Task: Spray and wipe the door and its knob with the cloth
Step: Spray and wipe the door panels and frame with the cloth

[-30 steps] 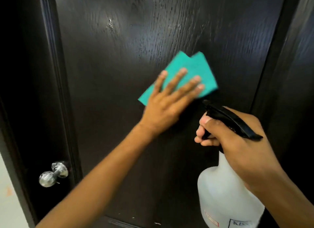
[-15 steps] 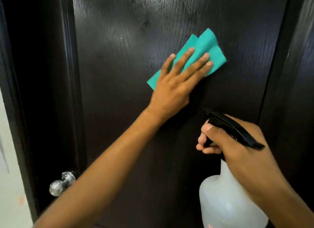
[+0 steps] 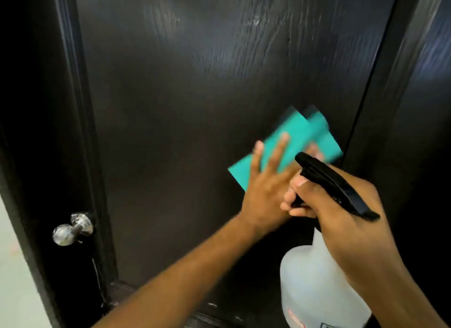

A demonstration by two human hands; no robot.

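A dark wood-grain door point(image 3: 195, 107) fills the view. My left hand point(image 3: 266, 188) presses a folded teal cloth point(image 3: 302, 142) flat against the panel with straight fingers, right of the panel's middle. My right hand point(image 3: 346, 213) grips the neck and black trigger head of a translucent white spray bottle point(image 3: 314, 286) in front of the door, partly covering the left hand's fingers. A shiny metal knob point(image 3: 70, 228) sticks out at the door's left edge, low down.
The raised dark frame point(image 3: 395, 107) borders the panel on the right. A pale wall and floor strip point(image 3: 14, 279) shows past the door's left edge. Small white specks dot the lower panel moulding.
My left hand has slid the cloth down and to the right on the panel, from high up to just behind the sprayer head. The bottle hand stayed about where it was.
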